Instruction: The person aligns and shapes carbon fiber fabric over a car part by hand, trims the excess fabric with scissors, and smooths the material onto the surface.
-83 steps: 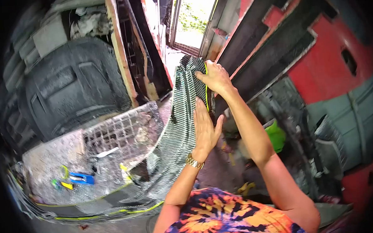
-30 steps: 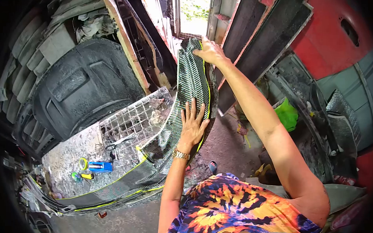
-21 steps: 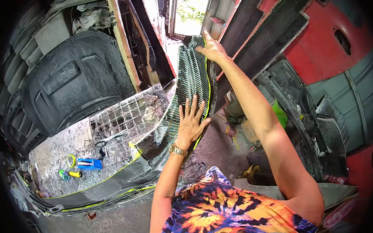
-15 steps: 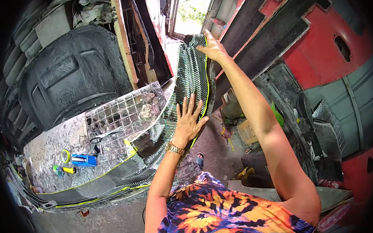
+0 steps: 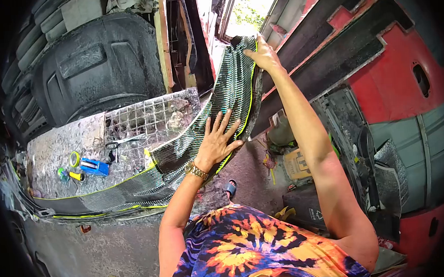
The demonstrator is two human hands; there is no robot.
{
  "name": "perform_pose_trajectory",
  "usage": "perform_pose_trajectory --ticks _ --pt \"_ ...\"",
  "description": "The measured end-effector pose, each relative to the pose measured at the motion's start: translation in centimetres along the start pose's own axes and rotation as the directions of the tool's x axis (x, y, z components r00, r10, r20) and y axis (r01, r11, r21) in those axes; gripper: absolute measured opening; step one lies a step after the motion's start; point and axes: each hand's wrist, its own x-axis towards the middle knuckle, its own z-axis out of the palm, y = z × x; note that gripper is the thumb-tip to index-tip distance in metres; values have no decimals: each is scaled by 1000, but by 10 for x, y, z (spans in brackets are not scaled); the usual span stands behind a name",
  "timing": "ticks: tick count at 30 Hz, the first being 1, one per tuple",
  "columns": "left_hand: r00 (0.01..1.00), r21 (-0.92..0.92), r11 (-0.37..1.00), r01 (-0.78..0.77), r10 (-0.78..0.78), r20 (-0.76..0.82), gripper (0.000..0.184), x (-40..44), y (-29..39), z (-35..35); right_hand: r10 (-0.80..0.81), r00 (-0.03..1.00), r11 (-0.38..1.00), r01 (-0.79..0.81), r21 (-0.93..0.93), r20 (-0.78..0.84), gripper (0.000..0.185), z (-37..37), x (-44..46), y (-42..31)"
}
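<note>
Black woven carbon-fibre cloth [image 5: 232, 81] with yellow tape along its edges lines a long curved mould, which bends from the far end round to the lower left. My left hand [image 5: 216, 144] lies flat on the cloth at the bend, fingers spread, a gold watch on the wrist. At the far end, my right hand [image 5: 267, 57] grips the outer edge, thumb on the cloth and fingers over the rim. Part of those fingers is hidden.
On the worktable [image 5: 49, 156] lie scissors [image 5: 125, 141], a blue tape dispenser [image 5: 94, 167], a yellow tape roll [image 5: 74, 159] and a yellow-handled tool [image 5: 76, 176]. A black hood-shaped panel [image 5: 97, 64] stands behind. Red panels [image 5: 378, 87] and a cardboard box [image 5: 297, 164] are at right.
The camera view has shifted, so the table and mould sit higher at the lower left. Both hands stay at about the same places on the cloth.
</note>
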Motion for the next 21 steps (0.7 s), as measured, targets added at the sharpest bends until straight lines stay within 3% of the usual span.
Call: perform_pose_trajectory --ticks 3,5,6,7,8,9,10,12,13,18,21 --pt "1000 4 1000 4 -4 19 74 0 4 -3 -34 999 999 34 25 -9 100 -4 -2 0" --pt "1000 19 1000 2 -2 8 77 0 6 -5 109 990 993 -104 59 -86 103 -23 -26 -27" --pt "1000 13 1000 0 0 18 78 0 7 -6 -70 966 997 76 16 -249 95 -25 -32 -23" --pt "1000 8 1000 4 -4 22 79 1 7 -7 -316 873 934 356 42 -372 81 -30 -48 -21" --pt "1000 -4 1000 6 -6 4 80 0 6 -4 -507 762 842 538 -41 -404 65 -37 -70 -26" --pt "1000 -11 1000 4 -4 -18 80 -1 5 1 -629 721 772 622 -129 -291 53 -42 -98 -36" --pt "1000 -12 1000 4 -4 -24 80 -1 5 2 -786 606 613 738 -282 -124 43 -38 -118 -33" --pt "1000 -14 1000 9 -9 -30 79 -1 6 1 -819 467 410 883 -229 333 38 -22 -154 -18" --pt "999 -8 1000 14 -14 -29 80 -1 6 0 -804 418 351 908 -230 422 36 -13 -166 -12" --pt "999 -34 999 20 -21 -45 83 -1 7 1 -682 396 348 915 -204 614 26 1 -157 2" --pt "997 -46 998 31 -34 -62 83 -3 10 2 -707 367 284 930 -232 604 25 6 -151 8"
